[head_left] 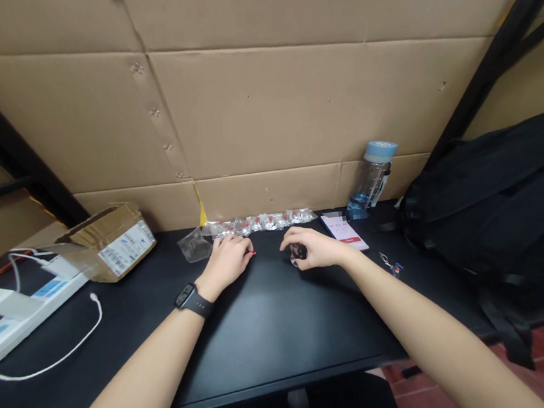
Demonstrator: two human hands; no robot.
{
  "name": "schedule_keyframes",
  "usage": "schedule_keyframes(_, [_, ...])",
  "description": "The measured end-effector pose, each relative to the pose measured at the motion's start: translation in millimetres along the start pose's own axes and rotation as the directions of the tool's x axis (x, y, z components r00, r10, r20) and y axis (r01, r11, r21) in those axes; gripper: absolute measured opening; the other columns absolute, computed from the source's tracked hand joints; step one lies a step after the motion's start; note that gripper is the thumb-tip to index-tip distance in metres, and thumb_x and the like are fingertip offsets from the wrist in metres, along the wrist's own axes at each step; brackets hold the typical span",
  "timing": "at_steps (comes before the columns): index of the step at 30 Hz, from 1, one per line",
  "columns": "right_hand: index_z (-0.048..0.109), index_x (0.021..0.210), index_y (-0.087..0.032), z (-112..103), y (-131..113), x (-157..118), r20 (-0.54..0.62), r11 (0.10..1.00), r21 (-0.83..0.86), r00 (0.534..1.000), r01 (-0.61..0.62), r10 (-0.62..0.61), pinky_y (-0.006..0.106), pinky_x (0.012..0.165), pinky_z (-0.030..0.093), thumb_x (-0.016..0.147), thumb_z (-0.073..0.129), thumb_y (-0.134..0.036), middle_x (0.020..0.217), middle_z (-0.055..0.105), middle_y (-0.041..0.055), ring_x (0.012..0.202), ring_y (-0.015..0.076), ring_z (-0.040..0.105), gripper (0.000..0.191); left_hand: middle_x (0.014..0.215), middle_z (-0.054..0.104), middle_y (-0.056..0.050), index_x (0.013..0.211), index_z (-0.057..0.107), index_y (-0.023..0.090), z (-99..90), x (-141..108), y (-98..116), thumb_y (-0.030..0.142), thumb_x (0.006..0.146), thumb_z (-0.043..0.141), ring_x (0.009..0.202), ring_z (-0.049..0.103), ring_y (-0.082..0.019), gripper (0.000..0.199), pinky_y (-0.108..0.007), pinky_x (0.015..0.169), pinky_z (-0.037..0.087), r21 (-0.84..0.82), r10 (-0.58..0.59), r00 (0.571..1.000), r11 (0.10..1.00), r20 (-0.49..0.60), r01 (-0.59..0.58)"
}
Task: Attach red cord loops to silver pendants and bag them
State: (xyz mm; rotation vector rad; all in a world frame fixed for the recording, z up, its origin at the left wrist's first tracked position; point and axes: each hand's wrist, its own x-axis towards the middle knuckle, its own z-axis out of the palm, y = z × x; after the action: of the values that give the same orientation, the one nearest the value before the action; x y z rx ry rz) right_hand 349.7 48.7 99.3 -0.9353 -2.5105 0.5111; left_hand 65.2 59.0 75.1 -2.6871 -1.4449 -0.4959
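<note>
My left hand [230, 259], with a black watch [193, 300] on its wrist, is closed over a small red piece [254, 253] that peeks out at the fingertips. To its right, my right hand [313, 247] curls its thumb and fingers round a small dark round object [298, 251] with a clear, shiny lower edge. Both hands are low over the black table [266, 322]. Behind them lies a row of clear plastic packets [269, 222] with red and silvery contents. An empty-looking clear bag [194, 246] lies beside my left hand.
An open cardboard box [122, 244], a white power strip [30, 320] and a white cable [79, 344] are at the left. Right of my right hand are a phone [345, 231], a keychain [393, 267], a water bottle [371, 179] and a black backpack [502, 204]. Cardboard [262, 113] stands behind.
</note>
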Motion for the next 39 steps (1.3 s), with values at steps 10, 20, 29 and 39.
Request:
schedule_keyframes(10, [0.070,0.115,-0.025,5,-7,0,-0.008,0.998,0.050,1.000,0.028,-0.028,0.034,0.098,0.049,0.065,0.076,-0.014,0.114,0.064,0.0051,0.102,0.0216,0.065,0.052,0.119,0.069,-0.008,0.122,0.065,0.028,1.0,1,0,0.022,0.102,0.038,0.116,0.060,-0.025,0.034,-0.043,0.097,0.035,-0.118,-0.004,0.996,0.993,-0.091,-0.006])
schedule_keyframes(20, [0.072,0.108,-0.022,3,-3,-1,-0.025,0.989,0.137,0.998,-0.061,0.065,0.028,0.080,0.055,0.066,0.074,-0.014,0.095,0.070,0.0023,0.080,0.0162,0.067,0.043,0.092,0.077,0.000,0.089,0.074,0.024,-21.4,2,15,0.041,0.088,0.070,0.082,0.069,-0.018,0.018,-0.030,0.082,0.048,-0.510,-0.053,0.996,0.860,-0.075,0.008])
schedule_keyframes(29, [0.072,0.108,-0.020,8,-11,3,-0.116,0.808,0.585,0.980,-0.064,0.162,0.031,0.079,0.062,0.068,0.071,-0.014,0.123,0.059,0.0090,0.101,0.0195,0.067,0.041,0.088,0.078,0.000,0.084,0.076,0.022,-25.4,2,23,0.038,0.083,0.077,0.087,0.072,-0.020,0.015,-0.030,0.086,0.051,-0.685,-0.090,0.990,0.729,-0.113,-0.012])
schedule_keyframes(39, [0.069,0.111,-0.020,25,-31,10,-0.160,0.399,0.914,0.967,0.070,0.197,0.043,0.086,0.063,0.070,0.088,-0.021,0.113,0.068,0.0072,0.098,0.0219,0.069,0.045,0.096,0.077,-0.002,0.088,0.076,0.024,-36.2,-6,46,0.035,0.094,0.067,0.093,0.070,-0.020,0.015,-0.036,0.094,0.049,-0.546,-0.026,0.936,0.818,-0.350,-0.182])
